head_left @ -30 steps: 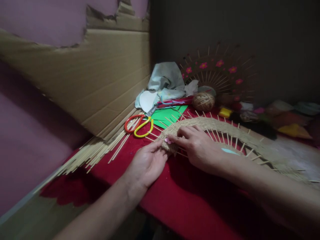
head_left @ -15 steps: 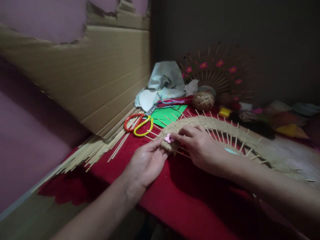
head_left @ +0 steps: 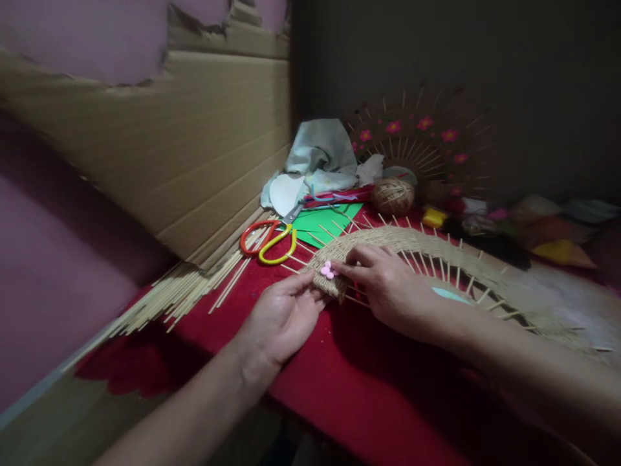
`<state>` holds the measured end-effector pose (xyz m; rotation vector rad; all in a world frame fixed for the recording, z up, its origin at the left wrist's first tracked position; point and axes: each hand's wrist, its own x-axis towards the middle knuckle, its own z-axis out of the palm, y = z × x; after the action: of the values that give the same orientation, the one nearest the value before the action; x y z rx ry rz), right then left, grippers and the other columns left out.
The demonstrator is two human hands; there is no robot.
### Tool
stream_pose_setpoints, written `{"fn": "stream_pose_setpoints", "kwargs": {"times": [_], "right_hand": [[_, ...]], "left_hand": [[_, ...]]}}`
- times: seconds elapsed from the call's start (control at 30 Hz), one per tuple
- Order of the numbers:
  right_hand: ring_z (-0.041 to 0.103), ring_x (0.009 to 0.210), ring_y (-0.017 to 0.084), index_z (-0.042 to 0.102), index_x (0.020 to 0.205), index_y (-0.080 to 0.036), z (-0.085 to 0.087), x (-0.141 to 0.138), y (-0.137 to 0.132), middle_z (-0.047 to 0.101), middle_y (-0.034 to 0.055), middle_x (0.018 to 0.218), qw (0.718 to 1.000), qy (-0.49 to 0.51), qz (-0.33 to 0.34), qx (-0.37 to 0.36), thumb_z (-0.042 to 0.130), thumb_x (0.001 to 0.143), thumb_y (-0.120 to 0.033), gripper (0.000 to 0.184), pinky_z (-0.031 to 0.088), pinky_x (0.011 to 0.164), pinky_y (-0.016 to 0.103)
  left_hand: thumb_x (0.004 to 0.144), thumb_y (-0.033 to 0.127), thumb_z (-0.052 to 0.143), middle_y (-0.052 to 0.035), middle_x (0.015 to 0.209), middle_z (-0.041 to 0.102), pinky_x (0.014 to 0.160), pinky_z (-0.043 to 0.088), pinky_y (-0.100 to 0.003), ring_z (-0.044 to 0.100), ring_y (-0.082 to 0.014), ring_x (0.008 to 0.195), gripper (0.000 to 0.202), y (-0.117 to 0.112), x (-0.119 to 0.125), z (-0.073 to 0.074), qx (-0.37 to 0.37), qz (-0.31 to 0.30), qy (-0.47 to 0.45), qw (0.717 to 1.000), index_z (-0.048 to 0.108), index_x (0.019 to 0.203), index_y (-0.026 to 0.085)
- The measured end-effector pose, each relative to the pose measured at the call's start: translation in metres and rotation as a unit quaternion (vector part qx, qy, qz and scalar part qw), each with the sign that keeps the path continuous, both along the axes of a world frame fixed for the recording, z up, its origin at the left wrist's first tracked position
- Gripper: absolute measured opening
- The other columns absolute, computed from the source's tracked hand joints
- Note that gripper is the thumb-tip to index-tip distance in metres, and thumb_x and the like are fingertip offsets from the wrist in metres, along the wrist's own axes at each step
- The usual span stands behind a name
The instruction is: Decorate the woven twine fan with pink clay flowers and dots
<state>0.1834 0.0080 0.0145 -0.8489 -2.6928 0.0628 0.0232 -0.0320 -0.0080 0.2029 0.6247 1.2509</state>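
A half-round frame of jute twine wound over bamboo sticks (head_left: 427, 249) lies on the red cloth (head_left: 369, 388). A small pink paper flower (head_left: 328, 270) sits on its left end. My left hand (head_left: 281, 317) rests on the cloth with its fingers pressed against that end of the frame, just under the flower. My right hand (head_left: 385, 281) lies on the frame, its fingertips stretched out and touching the flower from the right.
Orange and yellow scissors (head_left: 266, 241), green paper (head_left: 327, 223), a twine ball (head_left: 392, 196) and a grey cloth (head_left: 320, 158) lie behind. A finished fan with pink flowers (head_left: 422, 145) stands at the back. Loose bamboo sticks (head_left: 184, 294) and torn cardboard (head_left: 145, 142) are at left.
My right fingers have slid back to the right, uncovering the pink flower on the frame's left end. My left hand has barely moved.
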Motion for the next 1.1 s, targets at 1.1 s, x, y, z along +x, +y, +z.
{"fn": "stream_pose_setpoints", "kwargs": {"times": [1.1], "right_hand": [[0.049, 0.085, 0.022, 0.054, 0.124, -0.017, 0.003, 0.005, -0.011, 0.061, 0.011, 0.098, 0.994, -0.054, 0.037, 0.085, 0.042, 0.081, -0.004, 0.047, 0.031, 0.091, 0.045]], "left_hand": [[0.088, 0.009, 0.037, -0.0169, 0.101, 0.064, 0.092, 0.046, -0.038, 0.061, -0.022, 0.094, 0.034, -0.001, 0.0, 0.002, -0.009, -0.003, -0.011, 1.0, 0.052, 0.118, 0.003]]}}
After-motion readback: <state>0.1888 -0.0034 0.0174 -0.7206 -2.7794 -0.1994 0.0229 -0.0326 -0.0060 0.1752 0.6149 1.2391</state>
